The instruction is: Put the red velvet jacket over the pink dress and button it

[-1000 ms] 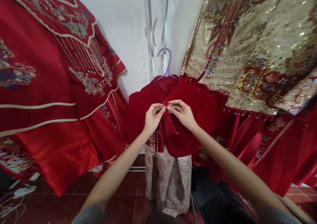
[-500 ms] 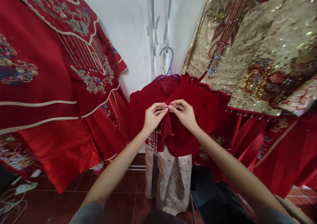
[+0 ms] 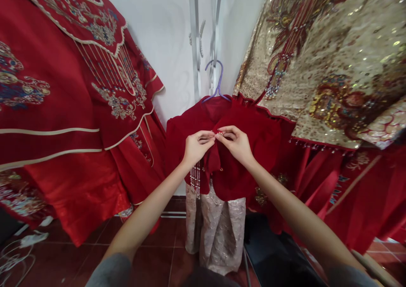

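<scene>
A dark red velvet jacket [image 3: 253, 143] hangs on a purple hanger [image 3: 216, 77] in front of me, over a pale pink brocade skirt [image 3: 218, 227]. My left hand [image 3: 196, 145] and my right hand [image 3: 235, 142] meet at the jacket's front opening. Both pinch the fabric edges around a small beaded clasp [image 3: 218, 133]. A beaded tassel [image 3: 196, 179] dangles below my left hand.
A large red embroidered robe [image 3: 63, 122] hangs at the left. A gold sequined garment [image 3: 333, 58] hangs at the upper right over red skirts [image 3: 358, 194]. Behind stand a white wall and a cabinet door with a handle [image 3: 201, 37]. White cables [image 3: 19, 249] lie on the red tiled floor.
My hands have shifted slightly up and right on the jacket's front, with the fingertips still pinched together at the clasp. The view has drifted a little.
</scene>
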A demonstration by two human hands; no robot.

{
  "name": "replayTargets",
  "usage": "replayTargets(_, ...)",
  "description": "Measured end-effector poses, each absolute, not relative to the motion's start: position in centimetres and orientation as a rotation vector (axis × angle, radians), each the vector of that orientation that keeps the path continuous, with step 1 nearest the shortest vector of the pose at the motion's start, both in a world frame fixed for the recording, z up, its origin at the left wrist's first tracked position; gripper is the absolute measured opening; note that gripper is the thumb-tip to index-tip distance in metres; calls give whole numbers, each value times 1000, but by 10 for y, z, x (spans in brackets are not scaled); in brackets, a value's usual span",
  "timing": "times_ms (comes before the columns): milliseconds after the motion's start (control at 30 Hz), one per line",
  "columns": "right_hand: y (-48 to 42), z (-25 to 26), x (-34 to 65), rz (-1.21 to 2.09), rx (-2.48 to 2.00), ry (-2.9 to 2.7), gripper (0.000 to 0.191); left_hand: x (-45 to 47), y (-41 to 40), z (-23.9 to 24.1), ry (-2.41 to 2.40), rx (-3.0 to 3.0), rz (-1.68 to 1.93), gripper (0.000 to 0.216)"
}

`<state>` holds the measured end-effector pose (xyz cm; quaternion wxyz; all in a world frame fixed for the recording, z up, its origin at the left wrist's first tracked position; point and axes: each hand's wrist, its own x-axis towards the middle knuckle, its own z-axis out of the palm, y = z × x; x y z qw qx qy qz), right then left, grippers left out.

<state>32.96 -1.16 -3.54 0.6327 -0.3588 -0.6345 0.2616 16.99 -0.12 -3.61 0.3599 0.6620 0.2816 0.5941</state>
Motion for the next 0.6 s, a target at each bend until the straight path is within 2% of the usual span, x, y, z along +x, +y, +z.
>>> replayTargets(300, -10, -29, 329, 568, -836, -1434, 41, 172, -1, -38, 756, 1807, 1571, 22)
replayTargets(600, -9, -32, 334, 658, -811, -1487, 41, 176, -4, -36, 743, 1740, 1577, 18)
